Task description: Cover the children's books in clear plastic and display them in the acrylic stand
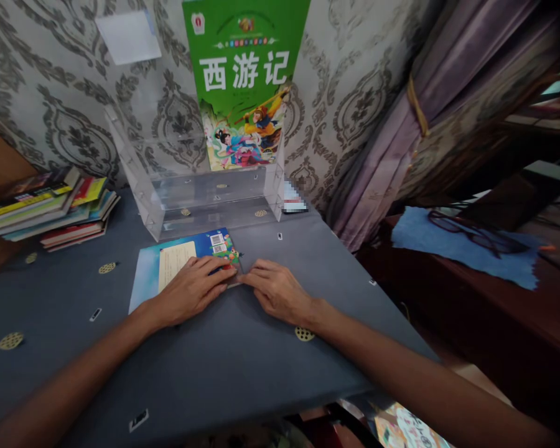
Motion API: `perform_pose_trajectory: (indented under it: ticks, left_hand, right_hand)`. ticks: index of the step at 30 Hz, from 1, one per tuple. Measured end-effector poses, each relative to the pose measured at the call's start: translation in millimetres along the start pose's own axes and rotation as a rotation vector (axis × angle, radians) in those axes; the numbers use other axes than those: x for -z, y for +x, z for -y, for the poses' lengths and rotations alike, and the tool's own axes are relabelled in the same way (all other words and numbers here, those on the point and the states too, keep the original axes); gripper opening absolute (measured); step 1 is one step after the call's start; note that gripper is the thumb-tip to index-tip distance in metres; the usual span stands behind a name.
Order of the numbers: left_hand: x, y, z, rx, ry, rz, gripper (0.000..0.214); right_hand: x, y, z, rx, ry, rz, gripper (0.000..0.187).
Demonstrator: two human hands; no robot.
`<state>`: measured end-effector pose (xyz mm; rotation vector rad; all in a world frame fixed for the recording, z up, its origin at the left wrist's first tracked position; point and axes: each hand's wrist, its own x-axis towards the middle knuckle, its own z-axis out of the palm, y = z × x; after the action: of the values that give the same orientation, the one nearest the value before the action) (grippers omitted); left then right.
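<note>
A blue picture book [147, 267] lies on the table with its back cover up, showing a cream text panel and a barcode. My left hand [198, 286] rests over its lower right part, fingers laid out across the cover. At the book's right lower corner is my right hand [275, 287], its fingers curled together against the edge; the fingertips partly hide what they pinch. Behind the book stands a clear acrylic rack [210, 186], which holds a green book [247, 74] upright with a cartoon scene on its cover.
Several books [70, 205] are piled at the left of the table. A grey cloth with small printed patterns covers the table [242, 367]. To the right, glasses [471, 230] lie on a blue cloth [410, 233], beside a tied purple curtain [401, 118].
</note>
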<state>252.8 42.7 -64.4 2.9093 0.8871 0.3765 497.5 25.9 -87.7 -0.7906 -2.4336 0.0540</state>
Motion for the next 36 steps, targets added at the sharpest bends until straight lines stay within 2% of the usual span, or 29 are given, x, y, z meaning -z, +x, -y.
perform_pose_trajectory:
  ticks: [9, 19, 24, 29, 36]
  left_hand:
    - [-1.0, 19.5, 10.6, 0.022, 0.084, 0.035, 0.043]
    - [-7.5, 41.5, 52.0, 0.149, 0.157, 0.120, 0.047]
    - [-9.7, 46.9, 67.0, 0.175, 0.135, 0.111, 0.047]
    - [-7.9, 36.0, 78.2, 0.195, 0.075, 0.063, 0.045]
    - [8.4, -2.0, 96.1, 0.316, 0.041, 0.069, 0.048]
  right_hand:
    - [2.5, 0.5, 2.7, -0.016, 0.029, 0.032, 0.027]
    - [1.0, 1.0, 0.6, -0.014, 0.034, 0.031, 0.028]
    - [1.3, -0.1, 0.6, -0.013, 0.056, 0.025, 0.027]
    - [0.3, -1.2, -0.6, -0.019, 0.071, 0.030, 0.028]
    - [-0.5, -0.8, -1.9, -0.004, 0.095, -0.001, 0.032]
